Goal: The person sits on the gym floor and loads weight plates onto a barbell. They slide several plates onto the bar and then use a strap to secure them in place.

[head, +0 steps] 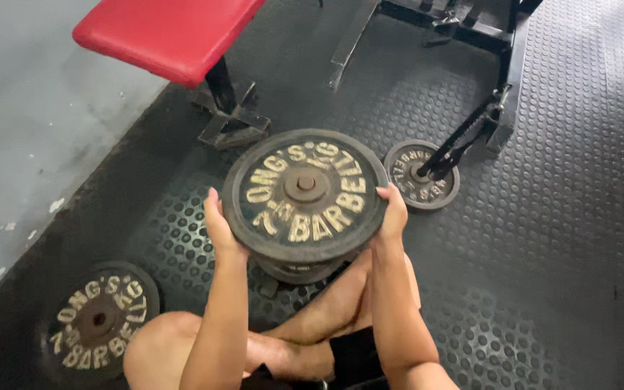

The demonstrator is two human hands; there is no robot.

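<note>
A round dark iron weight plate (pixel 305 191) with raised pale lettering and a centre hub is held flat in front of me. My left hand (pixel 219 227) grips its left rim and my right hand (pixel 391 217) grips its right rim. Under it I see the edge of another plate (pixel 301 271), partly hidden. My bare knees are below, near the bottom of the view.
A similar plate (pixel 99 321) lies on the studded black rubber floor (pixel 557 238) at the lower left. A smaller plate (pixel 422 173) lies to the right, by a black metal rack frame (pixel 500 108). A red padded bench (pixel 171 32) on a black stand is at the upper left, beside grey concrete.
</note>
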